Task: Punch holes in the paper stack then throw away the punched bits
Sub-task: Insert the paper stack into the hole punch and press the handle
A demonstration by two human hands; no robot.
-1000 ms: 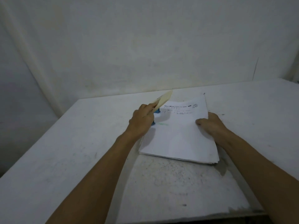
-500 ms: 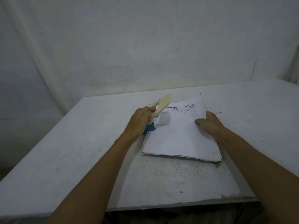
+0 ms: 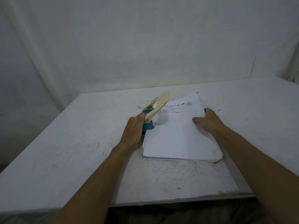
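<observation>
Punch [image 3: 151, 118] base half-hidden by left hand [image 3: 133, 131] gripping it; right hand [image 3: 207, 122] flat, pinning stack [image 3: 178, 136].

On the scuffed white surface [image 3: 80, 151] lies a thick stack of white printed paper [image 3: 179, 136], its left edge set into a blue hole punch with a raised cream lever [image 3: 157, 106]. The left hand [image 3: 133, 131] grips the punch's base, while the right hand [image 3: 208, 121] presses flat on the stack's right edge.

White paper stack [image 3: 179, 135] lies flat — blue hole punch [image 3: 155, 110], cream lever raised, at its left edge.
</observation>
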